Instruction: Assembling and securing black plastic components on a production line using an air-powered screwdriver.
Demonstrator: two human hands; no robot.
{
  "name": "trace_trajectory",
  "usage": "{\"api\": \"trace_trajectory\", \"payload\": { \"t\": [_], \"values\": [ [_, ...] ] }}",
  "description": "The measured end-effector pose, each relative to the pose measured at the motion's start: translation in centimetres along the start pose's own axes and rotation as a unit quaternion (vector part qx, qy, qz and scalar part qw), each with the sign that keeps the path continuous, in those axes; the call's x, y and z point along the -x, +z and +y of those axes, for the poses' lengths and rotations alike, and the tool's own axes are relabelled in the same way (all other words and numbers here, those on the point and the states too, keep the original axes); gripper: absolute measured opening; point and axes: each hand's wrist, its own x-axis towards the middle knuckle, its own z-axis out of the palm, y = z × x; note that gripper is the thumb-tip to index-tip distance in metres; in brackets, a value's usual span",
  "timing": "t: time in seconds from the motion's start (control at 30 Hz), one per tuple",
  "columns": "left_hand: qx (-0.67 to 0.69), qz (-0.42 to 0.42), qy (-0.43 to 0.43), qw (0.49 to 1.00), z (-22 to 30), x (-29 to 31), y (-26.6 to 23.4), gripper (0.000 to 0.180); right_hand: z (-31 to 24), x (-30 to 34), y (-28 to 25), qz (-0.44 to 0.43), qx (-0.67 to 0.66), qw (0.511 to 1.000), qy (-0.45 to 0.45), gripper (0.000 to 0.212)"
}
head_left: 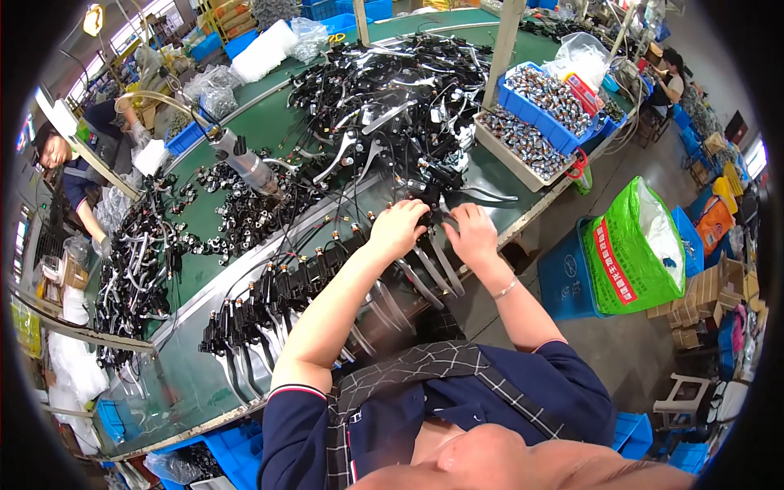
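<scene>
My left hand (pixel 399 231) is closed on the black body of a brake lever (pixel 434 201) at the near edge of the bench. Facing it, my right hand (pixel 474 233) has its fingers curled in at the same spot; what its fingertips grip is too small to make out. Silver lever blades reach toward me below both hands. To the left, a row of black and silver brake levers (pixel 273 309) lies along the bench edge, blades toward me. Beyond my hands rises a large heap of brake levers (pixel 392 86) with black cables.
A power screwdriver (pixel 245 162) hangs over small black clamps (pixel 249 224). At right, a blue bin (pixel 543 118) and a beige tray (pixel 523 153) hold small metal parts. A green bag (pixel 641 249) stands in a blue tub (pixel 563 278). A co-worker's hand (pixel 101 247) touches levers at far left.
</scene>
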Motion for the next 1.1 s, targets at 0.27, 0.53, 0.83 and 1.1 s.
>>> {"api": "trace_trajectory", "payload": {
  "t": [0.27, 0.53, 0.83, 1.1],
  "values": [
    [0.011, 0.015, -0.04, 0.999, 0.5, -0.1, -0.1, 0.037, 3.2, -0.8, -0.2, -0.16, -0.245, 0.938, 0.185, 0.022],
    [0.02, 0.153, 0.003, 0.988, 3.2, -2.2, 0.3, 0.042, 1.6, 2.9, -0.1, 0.01, 0.064, 0.998, -0.015, 0.013],
    [-0.054, 0.057, 0.027, 0.997, 2.8, -3.9, 1.9, 0.028, 10.7, -3.6, 1.3, 0.066, 0.106, 0.99, -0.059, 0.031],
    [-0.039, 0.047, 0.002, 0.998, 2.7, -3.6, 1.9, 0.032, 8.7, -1.9, -1.8, -0.1, -0.185, 0.975, 0.073, 0.018]
  ]
}}
